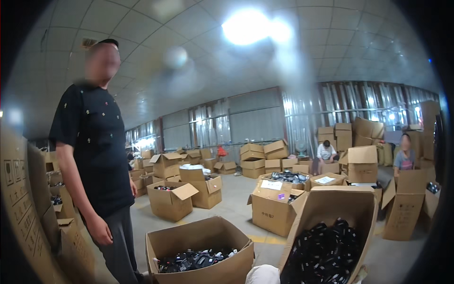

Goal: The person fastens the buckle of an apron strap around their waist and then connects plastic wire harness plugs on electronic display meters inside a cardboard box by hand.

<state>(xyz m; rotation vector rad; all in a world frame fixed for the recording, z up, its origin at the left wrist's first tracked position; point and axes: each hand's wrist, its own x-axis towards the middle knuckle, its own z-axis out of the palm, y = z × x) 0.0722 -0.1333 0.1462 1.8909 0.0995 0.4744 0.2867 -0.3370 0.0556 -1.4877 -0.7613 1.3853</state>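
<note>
We list: one standing person (97, 142) in a black T-shirt; two people (326, 151) (405, 160), right background; two open cartons (191, 236) (338, 204), lower edge, holding black plastic items (326, 248), too heaped to count; one red bundle (222, 151), rear.

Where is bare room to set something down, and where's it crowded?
Bare floor lies between the mid-left cartons and the white-papered box, and right of the large box heaped with black items. Crowded: that box and the near-left box.

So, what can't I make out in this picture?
In the head view:
Pale shape: cut off by the lower edge; unclear what it is.
Black items in the tall-backed box: lower ones hidden under the top ones.
Distant person in white: hands too small.
</note>
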